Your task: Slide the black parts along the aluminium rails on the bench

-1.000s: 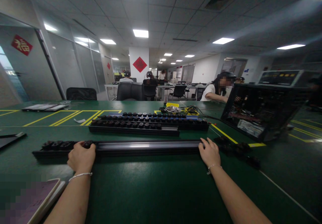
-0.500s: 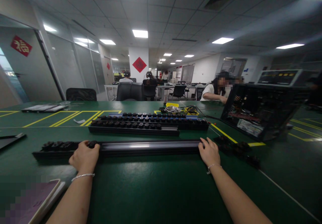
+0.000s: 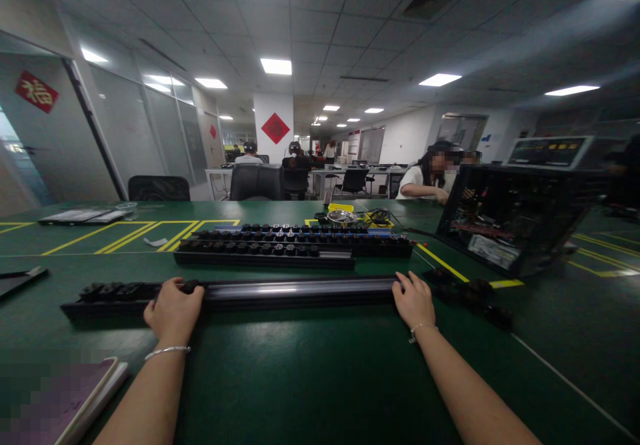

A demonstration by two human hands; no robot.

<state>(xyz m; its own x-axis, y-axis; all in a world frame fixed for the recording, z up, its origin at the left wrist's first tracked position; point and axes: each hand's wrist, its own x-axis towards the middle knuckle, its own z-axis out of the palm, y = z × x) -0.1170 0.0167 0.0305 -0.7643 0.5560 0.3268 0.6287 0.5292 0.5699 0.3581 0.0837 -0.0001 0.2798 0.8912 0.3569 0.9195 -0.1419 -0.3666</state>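
Observation:
A long black rail with a shiny metallic strip lies lengthwise on the green table in front of me. Several small black knob-like parts sit in a row at its left end. My left hand closes around another black piece on top of the rail, where the row meets the bare strip. At the rail's right end, my right hand grips it with bent fingers. Loose black parts lie on the table to the right of that hand.
Behind the rail lie more rails carrying black parts. An open computer case stands at the right, with a metal dish and cables farther back. A purple-covered item lies front left. Across the table sits a person.
My left hand has shifted slightly right along the rail with the black piece. My right hand keeps its place at the rail's end. The whole view has moved a little.

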